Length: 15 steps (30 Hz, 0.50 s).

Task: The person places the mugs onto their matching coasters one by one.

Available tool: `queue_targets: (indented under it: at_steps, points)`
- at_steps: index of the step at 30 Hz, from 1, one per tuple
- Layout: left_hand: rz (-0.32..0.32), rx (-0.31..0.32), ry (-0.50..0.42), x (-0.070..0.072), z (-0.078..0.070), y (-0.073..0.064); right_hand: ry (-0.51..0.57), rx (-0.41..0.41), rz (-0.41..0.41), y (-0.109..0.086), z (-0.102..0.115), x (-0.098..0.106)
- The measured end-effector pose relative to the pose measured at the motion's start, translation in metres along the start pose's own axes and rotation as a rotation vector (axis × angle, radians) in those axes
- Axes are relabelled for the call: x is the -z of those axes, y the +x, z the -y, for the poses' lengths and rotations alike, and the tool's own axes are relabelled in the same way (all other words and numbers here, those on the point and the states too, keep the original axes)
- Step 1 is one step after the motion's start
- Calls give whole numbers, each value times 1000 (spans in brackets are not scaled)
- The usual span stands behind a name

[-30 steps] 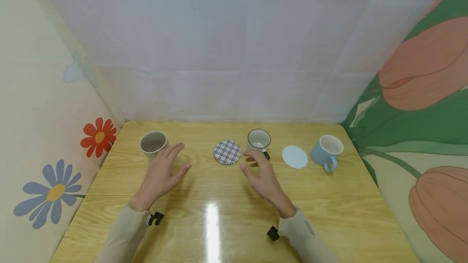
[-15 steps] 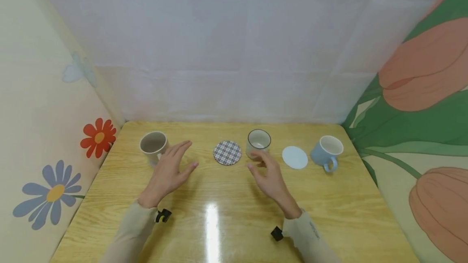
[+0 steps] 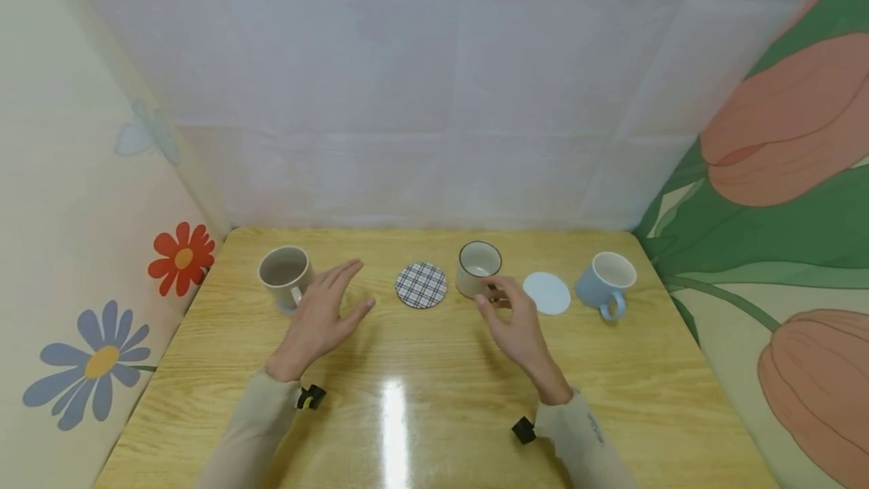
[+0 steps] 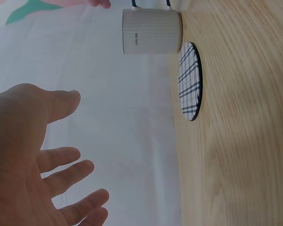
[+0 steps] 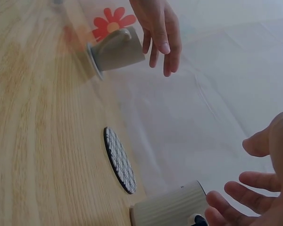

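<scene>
My left hand [image 3: 317,323] hovers over the table just right of a grey-beige mug [image 3: 281,272], fingers spread and holding nothing. That mug stands upright on a pale blue coaster [image 5: 94,61], its handle toward me. My right hand [image 3: 517,327] is at the front right of a cream ribbed mug [image 3: 468,278] with a dark rim, fingertips overlapping it in the head view. Its fingers are loosely bent with nothing between them; the right wrist view shows them beside the black handle [image 5: 198,220]. A round plaid coaster [image 3: 422,285] lies left of the ribbed mug.
Right of the ribbed mug lies a round pale blue coaster [image 3: 547,293]. A light blue mug [image 3: 597,285] stands beyond it near the table's right edge. White cloth [image 3: 434,96] hangs behind the wooden table [image 3: 441,398], with flower-printed cloth on both sides.
Both hands have drifted right. The right hand has passed from the front left of the ribbed mug to its front right; the left has uncovered the grey-beige mug's handle. The mugs have stayed put.
</scene>
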State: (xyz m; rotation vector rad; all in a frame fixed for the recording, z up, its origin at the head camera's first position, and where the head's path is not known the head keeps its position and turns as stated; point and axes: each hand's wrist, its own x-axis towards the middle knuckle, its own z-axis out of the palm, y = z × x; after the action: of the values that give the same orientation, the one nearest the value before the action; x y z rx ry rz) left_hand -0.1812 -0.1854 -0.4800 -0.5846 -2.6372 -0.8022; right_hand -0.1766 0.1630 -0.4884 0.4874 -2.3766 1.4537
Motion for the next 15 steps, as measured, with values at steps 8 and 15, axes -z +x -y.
queue_targets:
  at_steps: [8, 15]
  points:
    - [28, 7, -3, -3, -2, 8, -11, -1, -16, 2, -5, 5]
    - [44, 1, -28, -8, -5, 13, -25, 10, -81, 3, -13, 10]
